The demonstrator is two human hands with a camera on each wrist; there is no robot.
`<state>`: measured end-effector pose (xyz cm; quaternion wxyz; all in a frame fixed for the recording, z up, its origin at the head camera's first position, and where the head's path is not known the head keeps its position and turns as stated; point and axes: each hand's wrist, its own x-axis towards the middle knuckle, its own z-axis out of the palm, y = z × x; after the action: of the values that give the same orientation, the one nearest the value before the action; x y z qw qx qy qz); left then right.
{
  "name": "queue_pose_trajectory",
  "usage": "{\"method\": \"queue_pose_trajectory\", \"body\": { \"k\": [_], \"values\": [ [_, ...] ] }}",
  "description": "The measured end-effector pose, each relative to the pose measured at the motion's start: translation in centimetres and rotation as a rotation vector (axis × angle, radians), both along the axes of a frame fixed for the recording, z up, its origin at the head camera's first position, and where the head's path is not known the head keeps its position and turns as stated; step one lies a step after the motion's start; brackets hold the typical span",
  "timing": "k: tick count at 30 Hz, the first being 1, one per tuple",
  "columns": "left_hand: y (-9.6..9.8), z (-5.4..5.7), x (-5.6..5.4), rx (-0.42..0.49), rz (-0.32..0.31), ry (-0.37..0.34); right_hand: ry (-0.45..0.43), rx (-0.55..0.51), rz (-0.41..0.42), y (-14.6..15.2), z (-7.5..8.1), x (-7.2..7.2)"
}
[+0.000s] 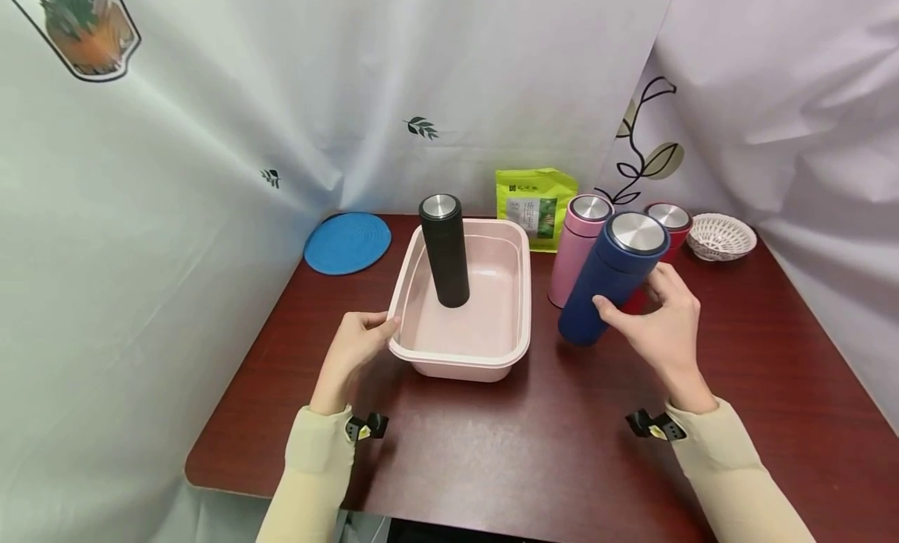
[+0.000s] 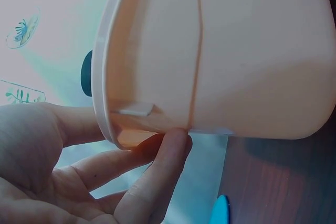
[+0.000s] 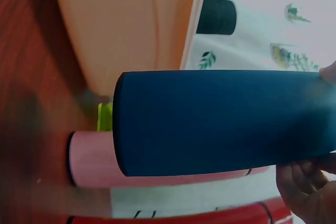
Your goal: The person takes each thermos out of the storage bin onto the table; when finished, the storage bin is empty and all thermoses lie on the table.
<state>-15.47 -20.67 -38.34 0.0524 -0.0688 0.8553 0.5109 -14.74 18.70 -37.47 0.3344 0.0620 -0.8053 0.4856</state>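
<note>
My right hand (image 1: 663,324) grips a blue thermos bottle (image 1: 607,282) with a silver lid, thumb on one side and fingers on the other. In the right wrist view the bottle's base hangs above the table, the bottle tilted slightly. To its left stands a pale pink plastic basin (image 1: 492,324), with a black thermos bottle (image 1: 445,254) upright inside. My left hand (image 1: 356,344) pinches the basin's near left rim; in the left wrist view the thumb is over the rim and fingertips (image 2: 176,142) press the outer wall. A pink thermos (image 1: 572,254) stands just behind the blue one.
A red thermos (image 1: 674,219), partly hidden, stands behind the right hand, beside a white woven basket (image 1: 721,237). A green packet (image 1: 537,204) leans at the back. A blue round mat (image 1: 347,243) lies at the back left. White curtains (image 1: 456,75) enclose the dark red table (image 1: 534,449).
</note>
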Motion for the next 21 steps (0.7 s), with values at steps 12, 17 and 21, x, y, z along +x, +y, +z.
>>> {"method": "queue_pose_trajectory", "body": {
  "k": [12,17,21],
  "values": [
    [0.1,0.0,0.1,-0.017,-0.019,0.008,-0.054,0.009,-0.105,2.7,-2.0,0.9],
    [0.1,0.2,0.2,-0.052,-0.026,0.021,-0.079,0.004,-0.149,4.0,-2.6,1.3],
    [0.0,0.4,0.1,-0.058,-0.032,0.026,-0.106,-0.002,-0.204,5.2,-2.8,1.2]
  ]
}}
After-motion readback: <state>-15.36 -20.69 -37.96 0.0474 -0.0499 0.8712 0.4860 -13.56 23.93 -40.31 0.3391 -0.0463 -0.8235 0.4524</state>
